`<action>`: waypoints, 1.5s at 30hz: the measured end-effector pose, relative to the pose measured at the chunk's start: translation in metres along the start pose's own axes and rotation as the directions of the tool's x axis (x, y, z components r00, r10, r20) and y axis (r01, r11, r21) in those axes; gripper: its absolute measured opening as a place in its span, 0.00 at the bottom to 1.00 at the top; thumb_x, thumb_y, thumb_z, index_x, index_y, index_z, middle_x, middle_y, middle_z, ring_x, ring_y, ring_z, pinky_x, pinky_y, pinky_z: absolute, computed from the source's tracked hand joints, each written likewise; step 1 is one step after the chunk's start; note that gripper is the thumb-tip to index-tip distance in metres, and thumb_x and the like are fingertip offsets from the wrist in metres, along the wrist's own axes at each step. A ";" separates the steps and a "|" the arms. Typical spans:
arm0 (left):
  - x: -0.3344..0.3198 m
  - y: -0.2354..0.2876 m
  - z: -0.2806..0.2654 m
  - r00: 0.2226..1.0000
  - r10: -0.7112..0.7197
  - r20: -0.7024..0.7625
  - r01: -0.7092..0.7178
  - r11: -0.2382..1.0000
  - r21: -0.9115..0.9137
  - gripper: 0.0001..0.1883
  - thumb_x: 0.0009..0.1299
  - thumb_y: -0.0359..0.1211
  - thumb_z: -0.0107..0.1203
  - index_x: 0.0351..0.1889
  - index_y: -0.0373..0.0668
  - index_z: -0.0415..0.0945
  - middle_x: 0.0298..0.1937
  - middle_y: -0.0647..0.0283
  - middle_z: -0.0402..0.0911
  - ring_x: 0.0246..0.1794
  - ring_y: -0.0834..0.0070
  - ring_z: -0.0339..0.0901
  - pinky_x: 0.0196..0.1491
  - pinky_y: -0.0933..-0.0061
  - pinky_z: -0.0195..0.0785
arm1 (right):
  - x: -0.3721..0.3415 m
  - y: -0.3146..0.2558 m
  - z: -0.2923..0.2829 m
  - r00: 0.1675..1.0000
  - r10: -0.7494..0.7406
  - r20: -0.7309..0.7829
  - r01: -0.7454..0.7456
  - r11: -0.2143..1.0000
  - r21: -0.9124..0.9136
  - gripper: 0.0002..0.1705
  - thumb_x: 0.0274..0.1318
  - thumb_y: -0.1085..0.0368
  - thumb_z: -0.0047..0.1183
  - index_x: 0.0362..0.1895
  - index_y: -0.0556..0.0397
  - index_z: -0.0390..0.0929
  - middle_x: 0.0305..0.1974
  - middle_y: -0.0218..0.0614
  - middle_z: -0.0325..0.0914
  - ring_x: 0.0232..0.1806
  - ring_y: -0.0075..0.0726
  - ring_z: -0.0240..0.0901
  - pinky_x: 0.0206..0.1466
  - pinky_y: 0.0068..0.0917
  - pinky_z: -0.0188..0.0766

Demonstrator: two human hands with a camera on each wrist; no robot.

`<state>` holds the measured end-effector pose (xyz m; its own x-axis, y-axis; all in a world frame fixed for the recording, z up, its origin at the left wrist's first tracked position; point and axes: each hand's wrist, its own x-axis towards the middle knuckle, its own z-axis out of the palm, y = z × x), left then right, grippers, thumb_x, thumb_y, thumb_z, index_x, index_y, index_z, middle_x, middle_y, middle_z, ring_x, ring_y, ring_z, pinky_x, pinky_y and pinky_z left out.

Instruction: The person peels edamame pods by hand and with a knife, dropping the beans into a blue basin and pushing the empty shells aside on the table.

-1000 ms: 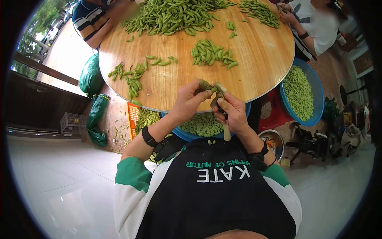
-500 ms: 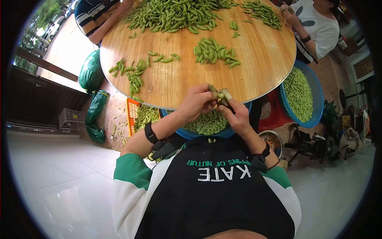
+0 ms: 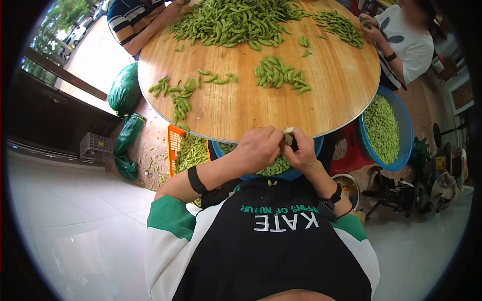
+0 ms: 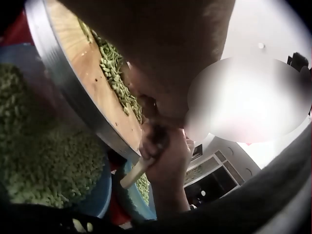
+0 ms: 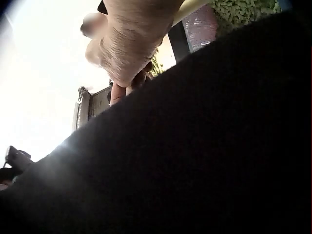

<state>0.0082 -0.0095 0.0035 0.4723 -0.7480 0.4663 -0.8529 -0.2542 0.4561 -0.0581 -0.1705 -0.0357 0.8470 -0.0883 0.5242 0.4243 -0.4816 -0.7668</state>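
My left hand [image 3: 258, 148], its fingers curled and back upward, meets my right hand [image 3: 303, 152] just off the near table edge. The left fingertips pinch together, hiding the green bean pod that showed there a moment earlier. My right hand grips a slim tool with a pale stick handle [image 4: 134, 174]; its working end is hidden between the hands. Below them a blue basin [image 3: 318, 144] holds shelled green beans [image 3: 275, 167]. On the round wooden table [image 3: 226, 113], a small pile of pods [image 3: 278, 74] lies beyond the hands.
A large pod heap [image 3: 236, 22] covers the table's far side, and scattered pods [image 3: 181, 100] lie at left. Another blue basin [image 3: 405, 143] of beans stands right, beside a red stool [image 3: 351, 155]. An orange crate [image 3: 174, 145] sits left. Two other people sit across.
Both hands have come lower and closer to my body, and the left has turned its back upward. The green pod at the left fingertips has gone out of sight. The head view has shifted slightly.
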 end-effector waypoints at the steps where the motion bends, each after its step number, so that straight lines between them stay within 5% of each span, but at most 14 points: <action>1: 0.002 0.004 -0.004 0.999 0.037 0.036 -0.040 0.996 0.077 0.07 0.54 0.27 0.54 0.30 0.40 0.68 0.26 0.55 0.70 0.26 0.57 0.74 0.28 0.60 0.67 | 0.000 0.000 0.000 1.000 -0.001 -0.001 0.001 1.000 0.002 0.12 0.49 0.71 0.59 0.35 0.59 0.70 0.20 0.40 0.68 0.18 0.42 0.68 0.22 0.31 0.64; 6: 0.006 0.010 -0.010 0.981 0.152 0.123 -0.179 0.951 0.253 0.08 0.51 0.25 0.53 0.29 0.40 0.68 0.26 0.58 0.69 0.26 0.61 0.73 0.28 0.62 0.67 | -0.004 0.001 -0.010 0.999 -0.018 0.037 0.016 0.998 0.066 0.11 0.49 0.73 0.58 0.35 0.60 0.70 0.20 0.41 0.69 0.18 0.45 0.69 0.23 0.32 0.65; 9: 0.005 0.009 -0.012 0.989 0.109 0.095 -0.118 0.988 0.097 0.08 0.55 0.24 0.54 0.32 0.38 0.70 0.27 0.57 0.72 0.28 0.66 0.75 0.32 0.69 0.69 | -0.012 0.001 -0.020 0.997 -0.006 0.079 -0.001 0.997 0.078 0.09 0.51 0.73 0.56 0.36 0.60 0.70 0.21 0.41 0.69 0.20 0.40 0.70 0.25 0.29 0.65; 10: 0.005 0.006 -0.009 0.982 -0.107 0.156 0.148 0.948 -0.281 0.08 0.56 0.24 0.55 0.34 0.37 0.72 0.29 0.56 0.74 0.30 0.69 0.76 0.35 0.71 0.69 | -0.016 0.003 -0.023 0.997 -0.005 0.079 -0.001 0.997 0.081 0.09 0.51 0.73 0.56 0.36 0.60 0.70 0.21 0.41 0.69 0.20 0.40 0.70 0.25 0.29 0.65; 11: 0.005 0.002 -0.006 0.917 -0.276 0.289 0.397 0.705 -0.588 0.09 0.58 0.25 0.57 0.36 0.36 0.73 0.30 0.55 0.76 0.32 0.72 0.77 0.37 0.74 0.70 | -0.020 0.005 -0.026 0.997 0.055 0.060 -0.062 0.991 0.116 0.08 0.52 0.73 0.55 0.37 0.61 0.70 0.22 0.40 0.70 0.22 0.36 0.70 0.26 0.27 0.65; 12: 0.005 -0.003 -0.002 0.917 -0.276 0.289 0.397 0.706 -0.587 0.09 0.58 0.25 0.57 0.36 0.36 0.73 0.30 0.55 0.76 0.32 0.72 0.77 0.37 0.74 0.70 | -0.022 0.007 -0.027 0.993 0.115 0.042 -0.120 0.981 0.152 0.08 0.53 0.74 0.54 0.37 0.61 0.70 0.22 0.38 0.71 0.23 0.31 0.70 0.28 0.25 0.66; 15: 0.008 -0.006 0.008 0.775 -0.450 0.445 0.537 0.097 -0.838 0.09 0.58 0.25 0.58 0.37 0.38 0.74 0.29 0.55 0.76 0.32 0.70 0.77 0.38 0.70 0.69 | -0.021 0.002 -0.027 0.975 0.222 0.013 -0.216 0.935 0.282 0.05 0.56 0.73 0.51 0.37 0.61 0.71 0.25 0.34 0.75 0.26 0.22 0.70 0.31 0.21 0.66; 16: 0.005 -0.008 0.009 0.775 -0.451 0.443 0.537 0.100 -0.838 0.09 0.58 0.25 0.58 0.37 0.38 0.74 0.29 0.55 0.76 0.32 0.70 0.77 0.38 0.70 0.69 | -0.019 0.001 -0.026 0.963 0.270 0.015 -0.260 0.908 0.328 0.05 0.57 0.73 0.50 0.37 0.61 0.71 0.25 0.33 0.76 0.27 0.21 0.70 0.31 0.20 0.67; 17: 0.002 -0.013 0.011 0.943 -0.259 0.209 0.332 0.695 -0.637 0.09 0.57 0.24 0.57 0.36 0.40 0.74 0.28 0.56 0.74 0.31 0.66 0.76 0.36 0.66 0.68 | -0.017 0.002 -0.025 0.964 0.267 0.013 -0.256 0.909 0.330 0.05 0.57 0.73 0.50 0.37 0.61 0.71 0.25 0.33 0.76 0.27 0.21 0.70 0.31 0.20 0.67; 18: 0.002 -0.013 0.009 0.991 0.070 0.115 -0.048 0.982 -0.182 0.11 0.55 0.23 0.55 0.36 0.41 0.74 0.27 0.57 0.73 0.30 0.62 0.75 0.34 0.63 0.67 | -0.016 0.003 -0.023 0.957 0.291 -0.005 -0.272 0.900 0.340 0.05 0.58 0.73 0.50 0.38 0.61 0.72 0.25 0.32 0.76 0.27 0.20 0.70 0.32 0.19 0.67; 22: 0.005 -0.009 -0.007 0.986 0.164 0.038 -0.165 0.986 0.034 0.13 0.52 0.23 0.55 0.36 0.43 0.72 0.26 0.59 0.69 0.30 0.56 0.72 0.33 0.56 0.65 | -0.019 0.020 -0.015 0.957 0.286 -0.044 -0.253 0.899 0.358 0.07 0.64 0.68 0.47 0.43 0.57 0.71 0.27 0.30 0.76 0.20 0.12 0.59 0.23 0.12 0.56; 28: -0.004 -0.018 -0.019 0.967 0.191 0.171 -0.154 0.966 -0.209 0.13 0.53 0.25 0.54 0.38 0.42 0.71 0.27 0.59 0.68 0.31 0.58 0.73 0.32 0.58 0.65 | -0.016 0.013 -0.014 0.872 0.489 -0.012 -0.409 0.742 0.531 0.03 0.63 0.69 0.48 0.38 0.55 0.72 0.25 0.25 0.75 0.20 0.10 0.57 0.22 0.12 0.55; 37: -0.001 -0.009 -0.036 0.824 0.120 0.553 -0.162 0.986 0.029 0.14 0.56 0.25 0.52 0.42 0.43 0.72 0.29 0.58 0.71 0.29 0.58 0.74 0.30 0.59 0.67 | -0.017 0.016 -0.017 0.887 0.462 -0.014 -0.397 0.776 0.490 0.02 0.63 0.70 0.48 0.38 0.55 0.71 0.26 0.26 0.74 0.20 0.10 0.58 0.22 0.12 0.55; 45: 0.035 -0.125 -0.067 0.995 -0.063 0.078 -0.001 0.770 0.638 0.12 0.56 0.25 0.51 0.39 0.43 0.75 0.41 0.60 0.75 0.51 0.60 0.68 0.50 0.60 0.61 | -0.011 0.015 -0.017 0.859 0.509 0.048 -0.452 0.712 0.538 0.04 0.64 0.68 0.47 0.40 0.55 0.71 0.25 0.27 0.72 0.18 0.11 0.56 0.20 0.13 0.54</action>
<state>0.1467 0.0371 0.0141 0.5067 -0.7758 0.3761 -0.7991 -0.5863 -0.1328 -0.0671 -0.1914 -0.0464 0.9593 -0.2792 0.0420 0.0915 0.1664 -0.9818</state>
